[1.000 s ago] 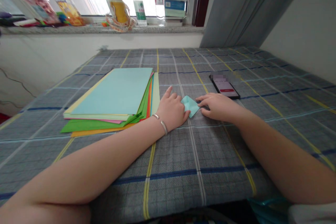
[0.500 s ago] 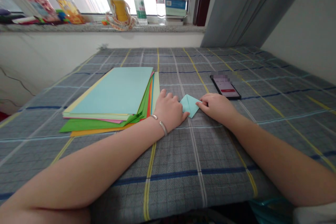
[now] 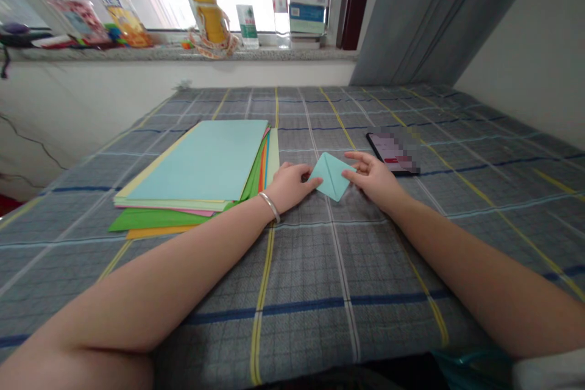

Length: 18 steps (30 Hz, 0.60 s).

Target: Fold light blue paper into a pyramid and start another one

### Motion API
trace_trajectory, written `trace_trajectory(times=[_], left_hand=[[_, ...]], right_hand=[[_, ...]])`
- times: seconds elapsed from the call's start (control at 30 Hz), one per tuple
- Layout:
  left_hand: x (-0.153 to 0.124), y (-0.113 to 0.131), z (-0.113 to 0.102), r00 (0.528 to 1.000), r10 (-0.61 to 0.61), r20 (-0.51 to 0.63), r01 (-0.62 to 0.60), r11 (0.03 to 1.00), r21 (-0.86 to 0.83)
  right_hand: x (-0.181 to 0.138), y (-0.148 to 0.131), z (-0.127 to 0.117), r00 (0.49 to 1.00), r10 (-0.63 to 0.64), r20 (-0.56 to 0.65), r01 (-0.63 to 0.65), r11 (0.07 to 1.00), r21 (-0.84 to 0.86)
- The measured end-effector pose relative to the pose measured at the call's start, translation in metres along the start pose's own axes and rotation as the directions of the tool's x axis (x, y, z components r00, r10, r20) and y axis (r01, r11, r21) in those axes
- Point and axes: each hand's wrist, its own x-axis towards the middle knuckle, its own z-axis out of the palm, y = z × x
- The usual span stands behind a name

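A small folded piece of light blue-green paper [image 3: 332, 178], diamond-shaped with a crease down its middle, is held between both hands just above the checked cloth. My left hand [image 3: 292, 186], a silver bangle at its wrist, pinches the left corner with the thumb on top. At the right corner, my right hand [image 3: 371, 178] grips the paper between thumb and fingers, the index finger stretched out above it. The fingers beneath the paper are partly hidden.
Left of my hands lies a stack of coloured paper sheets [image 3: 201, 158], light blue on top. A phone [image 3: 392, 153] rests beyond my right hand. Bottles, a tube and boxes [image 3: 307, 12] line the window sill [image 3: 274, 55] behind the checked tablecloth [image 3: 301, 280].
The folded paper has been lifted off the cloth and turned a little. My left hand has gone from lying flat beside it to pinching its corner. The view has tilted up slightly.
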Motion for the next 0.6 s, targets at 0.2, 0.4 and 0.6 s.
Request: trace_trajectory(times=[0.2,0.4,0.6], left_hand=[[-0.003,0.006,0.001,0.995,-0.097,-0.022,0.076,0.883,-0.464],[-0.004,0.012,0.003,0.996,-0.016,-0.089,-0.039,0.81,-0.585],[-0.004,0.014,0.0,0.974,-0.081,-0.211,-0.062,0.801,-0.595]], right_hand=[[-0.003,-0.009,0.004,0.988,0.036,0.151,-0.056,0.99,0.129],[-0.005,-0.009,0.005,0.983,-0.004,0.184,0.001,1.0,0.018],[-0.01,-0.016,0.007,0.994,-0.052,0.095,0.08,0.946,-0.313]])
